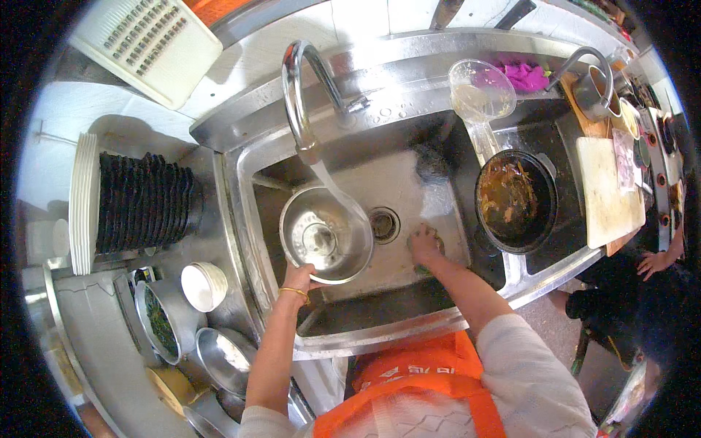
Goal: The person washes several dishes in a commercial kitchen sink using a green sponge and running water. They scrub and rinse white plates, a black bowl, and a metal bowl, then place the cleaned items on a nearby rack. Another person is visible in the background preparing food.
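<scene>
My left hand (298, 280) grips the near rim of a shiny steel bowl (292, 232), which is tilted in the left part of the sink basin (343, 298). Water runs from the curved tap (298, 109) onto the bowl's right side. Down on the basin floor, right of the round drain (384, 225), my right hand (425, 247) has its fingers bent around or pressed on something. Only a bit of dark green shows at its edge, so I cannot make out what it is.
A black pot (517, 201) with brownish liquid and scraps stands right of the basin, below a clear strainer-like bowl (482, 91) and a purple cloth (524, 76). Stacked dark trays (146, 204) stand at left. A cutting board (610, 193) lies right. Another person's hand (655, 264) shows far right.
</scene>
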The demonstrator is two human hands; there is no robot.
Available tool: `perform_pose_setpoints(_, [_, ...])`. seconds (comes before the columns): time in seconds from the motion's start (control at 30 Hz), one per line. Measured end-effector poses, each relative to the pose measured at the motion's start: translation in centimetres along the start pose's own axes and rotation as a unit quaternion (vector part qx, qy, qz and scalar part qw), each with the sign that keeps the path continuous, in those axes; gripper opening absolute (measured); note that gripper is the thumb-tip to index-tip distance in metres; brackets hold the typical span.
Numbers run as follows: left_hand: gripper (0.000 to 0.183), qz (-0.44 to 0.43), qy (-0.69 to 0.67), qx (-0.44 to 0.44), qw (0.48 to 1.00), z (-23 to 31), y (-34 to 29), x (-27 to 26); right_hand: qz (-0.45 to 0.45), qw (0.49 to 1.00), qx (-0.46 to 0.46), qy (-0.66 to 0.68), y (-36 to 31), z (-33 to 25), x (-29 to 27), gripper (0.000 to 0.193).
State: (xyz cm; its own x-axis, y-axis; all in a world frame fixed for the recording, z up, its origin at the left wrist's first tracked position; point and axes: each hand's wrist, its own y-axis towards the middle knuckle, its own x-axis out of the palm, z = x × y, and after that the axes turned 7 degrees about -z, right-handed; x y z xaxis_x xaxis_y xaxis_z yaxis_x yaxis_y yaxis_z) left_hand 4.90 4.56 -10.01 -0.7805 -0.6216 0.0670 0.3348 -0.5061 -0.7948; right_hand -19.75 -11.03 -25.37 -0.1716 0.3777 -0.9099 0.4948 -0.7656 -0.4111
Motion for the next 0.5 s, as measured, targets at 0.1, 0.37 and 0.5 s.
perform_pose_setpoints(0.1, [0.079, 0.016, 0.02, 0.02, 0.999, -0.1, -0.1, 0.7, -0.122, 0.989, -0.04, 0.069, 0.7, 0.5, 0.4, 0.035])
perform_pose_setpoints(0.37, [0.062, -0.017, -0.007, 0.011, 1.0, -0.7, -0.8, 4.4, 0.094, 0.885, -0.253, 0.379, -0.3, -6.1, -7.3, 0.034])
perform_pose_setpoints(0.5, [0.026, -0.09, -0.028, -0.024, 0.995, -0.8, -2.2, 5.1, 0.063, 0.919, -0.231, 0.314, 0.6, -9.1, -8.2, 0.04])
